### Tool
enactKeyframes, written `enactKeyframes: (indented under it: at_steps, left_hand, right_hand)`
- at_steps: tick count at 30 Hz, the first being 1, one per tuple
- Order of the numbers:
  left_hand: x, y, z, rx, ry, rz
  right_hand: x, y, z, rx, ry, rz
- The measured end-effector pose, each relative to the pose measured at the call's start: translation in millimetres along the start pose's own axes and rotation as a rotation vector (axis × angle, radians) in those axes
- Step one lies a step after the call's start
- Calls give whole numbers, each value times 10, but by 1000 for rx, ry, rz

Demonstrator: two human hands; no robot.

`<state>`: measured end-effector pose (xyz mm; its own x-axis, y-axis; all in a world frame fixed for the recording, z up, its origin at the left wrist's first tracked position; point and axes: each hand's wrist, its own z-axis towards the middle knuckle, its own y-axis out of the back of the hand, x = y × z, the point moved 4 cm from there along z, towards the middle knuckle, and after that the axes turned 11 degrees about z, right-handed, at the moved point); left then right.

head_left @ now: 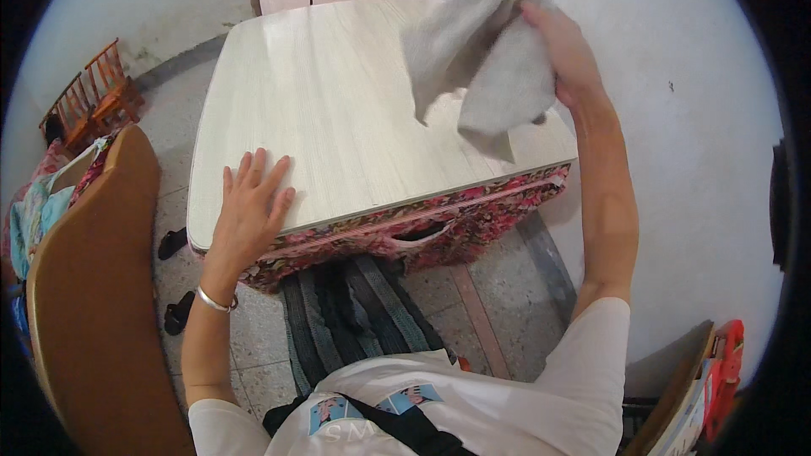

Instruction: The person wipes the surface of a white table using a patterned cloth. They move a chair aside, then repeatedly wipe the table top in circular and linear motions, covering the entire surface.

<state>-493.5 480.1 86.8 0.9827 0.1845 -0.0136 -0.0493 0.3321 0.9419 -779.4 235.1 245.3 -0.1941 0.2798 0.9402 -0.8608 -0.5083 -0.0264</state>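
Observation:
A grey cloth (507,67) hangs in loose folds from my right hand (564,46), whose fingers pinch it by its upper edge over the far right part of the table. Its lower corners droop close to the tabletop; whether they touch it I cannot tell. My left hand (252,203) lies flat with fingers spread on the near left corner of the pale wood-grain table (312,93). Beneath the tabletop runs a red floral table skirt (498,211) with a slit-like opening at its front.
A brown curved sofa or bed end (101,304) stands at the left, with colourful cloths (59,194) behind it. Small wooden chairs (93,93) are by the far left wall. Black slippers (176,312) lie on the tiled floor. A white wall (684,160) closes off the right side.

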Motion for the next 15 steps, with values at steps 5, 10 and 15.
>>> enactKeyframes:
  at_steps: [5,10,15]
  left_hand:
    - [-13,-7,36,-7,-24,-13]
    - [10,-15,9,-25,-2,18]
    - [-7,0,8,-31,-1,17]
  right_hand:
    - [-441,445,423,-113,-229,-88]
    - [-782,93,102,-227,-123,-358]
    - [-1171,-356,-127,204,45,-1010]
